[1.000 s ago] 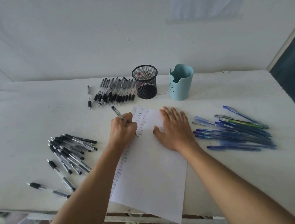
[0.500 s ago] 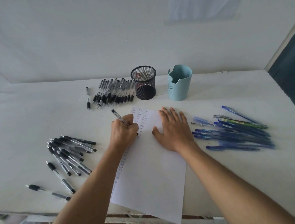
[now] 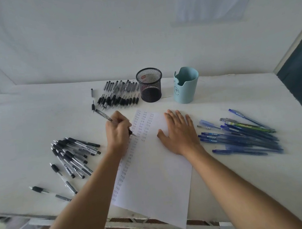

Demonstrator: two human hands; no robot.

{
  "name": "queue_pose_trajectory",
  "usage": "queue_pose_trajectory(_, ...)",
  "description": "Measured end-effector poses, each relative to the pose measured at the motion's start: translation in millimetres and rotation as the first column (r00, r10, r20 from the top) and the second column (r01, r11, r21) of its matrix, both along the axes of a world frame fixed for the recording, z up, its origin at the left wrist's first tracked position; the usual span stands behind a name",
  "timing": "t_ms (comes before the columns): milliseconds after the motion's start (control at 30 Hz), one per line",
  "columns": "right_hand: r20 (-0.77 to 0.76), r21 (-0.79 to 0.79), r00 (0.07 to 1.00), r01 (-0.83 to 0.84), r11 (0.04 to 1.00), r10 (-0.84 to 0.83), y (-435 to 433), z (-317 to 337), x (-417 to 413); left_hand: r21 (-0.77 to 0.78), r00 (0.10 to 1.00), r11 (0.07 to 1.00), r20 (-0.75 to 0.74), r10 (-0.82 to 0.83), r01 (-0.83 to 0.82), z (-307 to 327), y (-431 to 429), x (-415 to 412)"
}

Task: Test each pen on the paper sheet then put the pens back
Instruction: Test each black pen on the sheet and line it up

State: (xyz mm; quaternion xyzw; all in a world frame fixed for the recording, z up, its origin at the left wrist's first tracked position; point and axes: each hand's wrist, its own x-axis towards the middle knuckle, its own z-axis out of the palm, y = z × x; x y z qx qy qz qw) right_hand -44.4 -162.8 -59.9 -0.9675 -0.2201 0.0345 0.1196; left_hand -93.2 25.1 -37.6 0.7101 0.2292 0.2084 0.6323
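On the paper sheet (image 3: 152, 170), upper left: your left hand (image 3: 117, 135) pinches the black pen (image 3: 104, 116), tip down at the foot of a "test" column. Over the last second only the barrel leaned further left. Your right hand (image 3: 179, 133) stays flat, pinning the sheet. Judgement: test mark under way, put-back not yet due.

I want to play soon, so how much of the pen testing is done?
Lots of small test marks already fill columns on the paper sheet. Right now the left hand writes with a black pen while the right hand presses the sheet flat. Still left: no pens stand in the mesh cup or blue cup, and black pens and blue pens lie loose, so plenty remains.
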Motion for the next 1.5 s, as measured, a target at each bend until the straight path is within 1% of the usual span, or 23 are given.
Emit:
queue_pose_trajectory(33, 0.0, 0.0, 1.0, 0.0, 1.0, 0.0, 0, 0, 0, -0.082, 1.0, 0.997, -0.005, 0.003, -0.003, 2, 2, 0)
queue_pose_trajectory(67, 0.001, 0.0, 1.0, 0.0, 1.0, 0.0, 0, 0, 0, -0.131, 1.0, 0.991, -0.02, -0.004, 0.001, 3, 5, 1)
queue_pose_trajectory(100, 0.0, -0.003, 1.0, 0.0, 1.0, 0.0, 0, 0, 0, -0.144, 0.999, 0.989, -0.038, -0.026, 0.021, 5, 8, 1)
queue_pose_trajectory(133, -0.001, -0.005, 1.0, 0.0, 1.0, 0.0, 0, 0, 0, -0.12, 0.997, 0.991, -0.059, -0.057, 0.05, 5, 12, 1)
queue_pose_trajectory(233, -0.001, -0.009, 1.0, 0.002, 1.0, -0.002, 0, 0, 0, 0.147, 0.982, 0.981, -0.161, -0.104, 0.128, 10, 21, 1)
queue_pose_trajectory(300, 0.002, -0.013, 1.0, 0.002, 1.0, -0.002, 0, 0, -1, 0.24, 0.974, 0.957, -0.192, -0.118, 0.163, 14, 27, 2)
queue_pose_trajectory(500, 0.013, -0.018, 1.0, 0.002, 1.0, -0.002, 0, -2, -1, 0.385, 0.965, 0.901, -0.238, -0.113, 0.201, 19, 44, 4)
queue_pose_trajectory(533, 0.012, -0.018, 1.0, 0.005, 1.0, -0.004, 0, -2, -1, 0.381, 0.966, 0.903, -0.231, -0.114, 0.198, 20, 45, 5)
queue_pose_trajectory(600, 0.012, -0.024, 1.0, 0.003, 1.0, -0.003, 1, -2, 0, 0.285, 0.977, 0.943, -0.173, -0.127, 0.173, 20, 48, 7)
queue_pose_trajectory(667, 0.016, -0.027, 1.0, 0.002, 1.0, -0.002, 1, -2, 0, 0.194, 0.986, 0.972, -0.122, -0.11, 0.132, 20, 52, 11)
queue_pose_trajectory(733, 0.02, -0.028, 1.0, 0.003, 1.0, -0.002, 0, -3, 1, 0.196, 0.992, 0.977, -0.11, -0.067, 0.088, 17, 58, 16)
queue_pose_trajectory(800, 0.026, -0.031, 1.0, 0.001, 1.0, 0.0, 0, -3, 1, 0.257, 0.992, 0.966, -0.123, -0.005, 0.037, 17, 67, 25)
queue_pose_trajectory(900, 0.028, -0.041, 1.0, -0.005, 0.999, 0.006, 0, -4, 1, 0.459, 0.966, 0.888, -0.23, 0.12, -0.001, 25, 76, 42)
queue_pose_trajectory(933, 0.029, -0.043, 1.0, -0.005, 0.999, 0.006, 0, -4, 1, 0.497, 0.955, 0.868, -0.255, 0.15, -0.004, 28, 79, 48)
queue_pose_trajectory(1000, 0.036, -0.04, 0.999, -0.002, 0.999, 0.003, 1, -4, 1, 0.541, 0.933, 0.84, -0.288, 0.215, -0.027, 31, 85, 58)
queue_pose_trajectory(1100, 0.042, -0.04, 0.999, -0.001, 0.999, 0.003, 1, -6, 1, 0.601, 0.915, 0.793, -0.26, 0.308, -0.097, 28, 99, 73)
queue_pose_trajectory(1233, 0.038, -0.051, 0.999, -0.006, 0.999, 0.008, 0, -6, 3, 0.653, 0.928, 0.754, -0.237, 0.287, -0.066, 25, 108, 85)
queue_pose_trajectory(1367, 0.041, -0.051, 0.999, -0.004, 0.999, 0.006, 0, -6, 3, 0.691, 0.919, 0.722, -0.306, 0.248, 0.035, 23, 109, 87)
queue_pose_trajectory(1433, 0.04, -0.047, 0.999, -0.004, 0.999, 0.006, 0, -6, 2, 0.687, 0.916, 0.723, -0.33, 0.229, 0.067, 22, 111, 86)
queue_pose_trajectory(1500, 0.041, -0.048, 0.999, -0.003, 0.999, 0.005, 1, -6, 2, 0.663, 0.924, 0.746, -0.319, 0.211, 0.059, 25, 112, 82)
